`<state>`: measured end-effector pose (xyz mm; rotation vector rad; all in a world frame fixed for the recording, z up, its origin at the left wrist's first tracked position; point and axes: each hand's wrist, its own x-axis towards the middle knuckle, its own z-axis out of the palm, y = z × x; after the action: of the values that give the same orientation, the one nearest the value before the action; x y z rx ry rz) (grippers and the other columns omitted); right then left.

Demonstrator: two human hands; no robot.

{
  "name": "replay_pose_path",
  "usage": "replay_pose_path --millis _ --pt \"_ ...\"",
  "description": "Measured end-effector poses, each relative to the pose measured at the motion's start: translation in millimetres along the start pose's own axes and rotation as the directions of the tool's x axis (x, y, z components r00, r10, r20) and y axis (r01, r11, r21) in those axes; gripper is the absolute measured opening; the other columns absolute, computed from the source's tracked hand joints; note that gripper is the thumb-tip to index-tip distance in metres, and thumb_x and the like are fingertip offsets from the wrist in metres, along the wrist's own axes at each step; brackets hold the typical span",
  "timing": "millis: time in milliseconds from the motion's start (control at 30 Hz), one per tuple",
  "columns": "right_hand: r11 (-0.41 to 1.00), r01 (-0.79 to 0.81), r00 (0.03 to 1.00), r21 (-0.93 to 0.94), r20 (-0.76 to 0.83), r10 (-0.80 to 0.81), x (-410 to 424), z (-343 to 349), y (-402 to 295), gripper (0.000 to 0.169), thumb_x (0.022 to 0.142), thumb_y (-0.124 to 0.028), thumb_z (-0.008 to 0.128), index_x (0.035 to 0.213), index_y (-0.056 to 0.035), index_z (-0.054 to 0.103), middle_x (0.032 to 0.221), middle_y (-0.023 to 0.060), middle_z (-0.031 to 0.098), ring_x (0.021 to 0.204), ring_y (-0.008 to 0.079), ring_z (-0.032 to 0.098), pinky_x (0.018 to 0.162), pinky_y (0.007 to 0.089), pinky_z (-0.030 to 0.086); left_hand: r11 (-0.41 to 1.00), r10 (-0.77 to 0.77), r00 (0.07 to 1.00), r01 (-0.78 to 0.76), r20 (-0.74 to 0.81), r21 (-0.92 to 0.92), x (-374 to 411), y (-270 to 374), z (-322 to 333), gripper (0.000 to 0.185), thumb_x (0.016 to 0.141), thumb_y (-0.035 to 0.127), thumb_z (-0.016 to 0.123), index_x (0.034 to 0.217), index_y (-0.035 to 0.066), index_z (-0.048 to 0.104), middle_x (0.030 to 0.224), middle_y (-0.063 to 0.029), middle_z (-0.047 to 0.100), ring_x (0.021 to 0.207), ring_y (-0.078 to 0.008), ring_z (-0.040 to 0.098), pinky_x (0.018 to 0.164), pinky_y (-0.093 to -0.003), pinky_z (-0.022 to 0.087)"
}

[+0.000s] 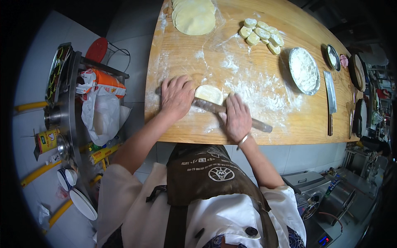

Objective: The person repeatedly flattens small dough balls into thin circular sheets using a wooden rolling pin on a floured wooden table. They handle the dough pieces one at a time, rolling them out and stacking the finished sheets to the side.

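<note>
A slim wooden rolling pin (211, 106) lies at a slant on the floured wooden table. My left hand (177, 96) is laid over its left part, and only a dark tip shows past the fingers. My right hand (237, 116) is on the pin further right, slightly blurred, with the pin's end sticking out beyond it. Between the hands, a small flattened round of dough (209, 94) sits against the pin's far side, its near edge hidden under the wood. Further off are a stack of thin rolled dough wrappers (195, 20) and a cluster of floured dough pieces (262, 33).
To the right on the wooden table (173, 62) stand a metal bowl of flour (304, 71) and a smaller bowl (333, 58). A cleaver (330, 99) lies beyond the flour bowl. Left of the table is a steel shelf unit (72, 102) with bags and stacked plates (83, 204).
</note>
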<state>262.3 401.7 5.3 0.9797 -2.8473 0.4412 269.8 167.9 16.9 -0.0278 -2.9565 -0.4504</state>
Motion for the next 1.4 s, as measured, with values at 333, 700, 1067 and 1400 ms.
replay_pose_path --millis 333,700,1067,1400 --pt "1.000 -0.018 0.996 0.009 -0.084 0.019 54.1 6.0 21.2 0.047 0.088 -0.032 0.050 0.123 -0.0003 0.050 0.128 0.0171 0.052 0.122 0.0361 0.045 0.098 0.0464 0.036 0.998 -0.015 1.000 0.013 0.027 0.058 34.9 -8.3 12.2 0.033 0.091 0.024 0.046 0.114 0.003 0.056 0.125 -0.0142 0.052 0.125 -0.0277 0.041 0.104 -0.0460 0.026" --pt "0.998 -0.055 0.986 0.032 -0.158 0.059 132.0 12.7 65.4 0.037 0.091 -0.028 0.049 0.117 -0.0019 0.054 0.125 0.0178 0.052 0.122 0.0343 0.045 0.101 0.0441 0.034 0.994 0.105 0.994 -0.106 -0.030 -0.006 130.0 -30.1 16.4 0.024 0.091 0.023 0.046 0.097 0.003 0.057 0.108 -0.0144 0.056 0.104 -0.0305 0.052 0.090 -0.0421 0.040" --pt "0.984 0.158 0.977 0.088 -0.158 -0.143 5.0 -12.5 14.6 0.032 0.072 -0.012 0.059 0.102 -0.0004 0.055 0.090 0.0133 0.055 0.082 0.0288 0.053 0.070 0.0389 0.042 0.953 0.196 0.972 -0.159 0.126 -0.259 -15.0 3.6 -7.7 0.015 0.085 0.020 0.059 0.086 0.005 0.059 0.089 -0.0107 0.052 0.086 -0.0296 0.054 0.078 -0.0409 0.043" --pt "0.991 -0.127 0.987 -0.037 -0.100 0.122 38.8 8.9 3.6 0.052 0.088 -0.035 0.052 0.124 0.0025 0.049 0.135 0.0186 0.046 0.128 0.0343 0.040 0.106 0.0488 0.028 0.966 0.255 0.964 -0.251 -0.070 0.065 29.5 -33.8 12.4 0.035 0.086 0.022 0.056 0.115 0.002 0.053 0.126 -0.0169 0.049 0.118 -0.0292 0.045 0.097 -0.0444 0.032"
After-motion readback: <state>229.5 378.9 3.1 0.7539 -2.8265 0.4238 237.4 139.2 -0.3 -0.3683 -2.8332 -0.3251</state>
